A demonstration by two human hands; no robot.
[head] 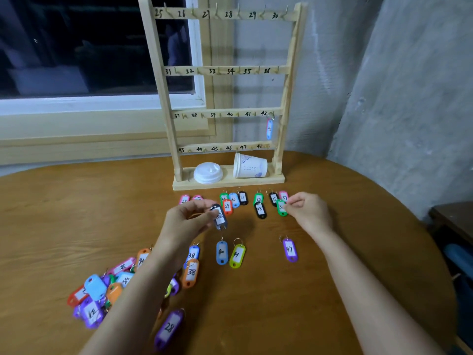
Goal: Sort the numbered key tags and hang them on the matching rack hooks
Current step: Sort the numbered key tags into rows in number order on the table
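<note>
Nearest the table's near edge lies a purple tag (169,327), while the left hand (188,219) pinches a light, stiff grey tag (219,217) by its ring end and the right hand (305,208) closes on a green tag (281,208) before the rack (225,98)

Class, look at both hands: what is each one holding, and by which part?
Left hand pinches a grey tag by its top end. Right hand fingertips grip a green tag at its edge.
</note>
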